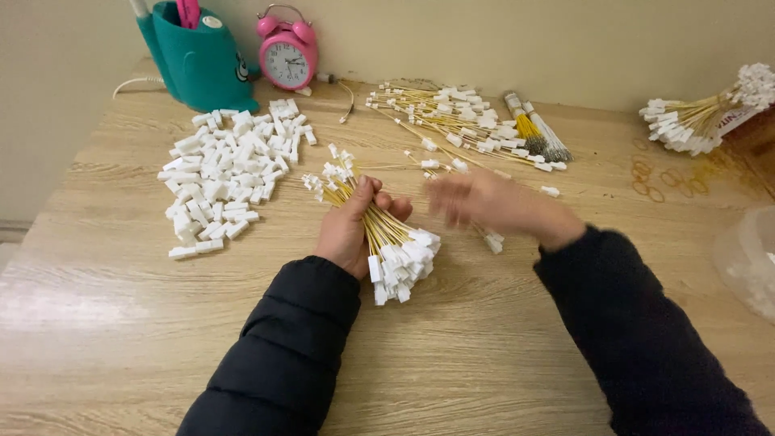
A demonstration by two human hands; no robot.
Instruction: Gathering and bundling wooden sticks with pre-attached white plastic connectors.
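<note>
My left hand grips a bundle of thin yellow wires with white plastic connectors on both ends, held slanted above the wooden table. My right hand is blurred with motion just right of the bundle, over a loose yellow wire with a white connector; whether it holds that wire is unclear. A scattered pile of finished yellow wires lies behind my right hand.
A heap of loose white connectors lies at the left. Behind it stand a teal holder and a pink alarm clock. Another wire bundle and rubber bands sit at the right, a clear plastic container at the edge.
</note>
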